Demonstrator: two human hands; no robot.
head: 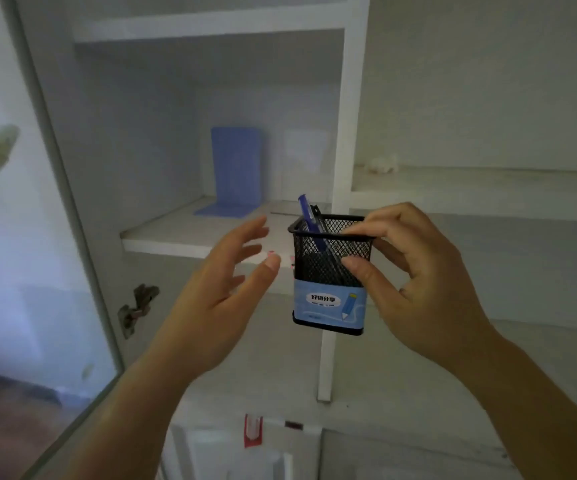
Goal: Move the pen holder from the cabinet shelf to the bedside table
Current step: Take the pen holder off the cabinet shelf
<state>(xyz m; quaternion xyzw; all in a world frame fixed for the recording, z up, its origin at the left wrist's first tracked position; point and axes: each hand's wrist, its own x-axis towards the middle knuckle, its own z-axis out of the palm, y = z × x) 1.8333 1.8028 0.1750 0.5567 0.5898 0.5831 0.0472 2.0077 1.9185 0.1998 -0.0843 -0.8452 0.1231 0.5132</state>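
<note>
Black mesh pen holder (328, 275), one right hand (415, 282) gripping

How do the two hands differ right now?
The right hand pinches the black mesh pen holder at its upper part, off the shelf; the left hand is open and holds nothing. The right hand's fingers are curled, while the left hand's are spread, just short of the holder. Both are raised in front of the cabinet.

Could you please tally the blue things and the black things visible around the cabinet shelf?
Blue: 2 (bookend, pen)
Black: 1 (mesh pen holder, held by the right hand)
Total: 3
</note>
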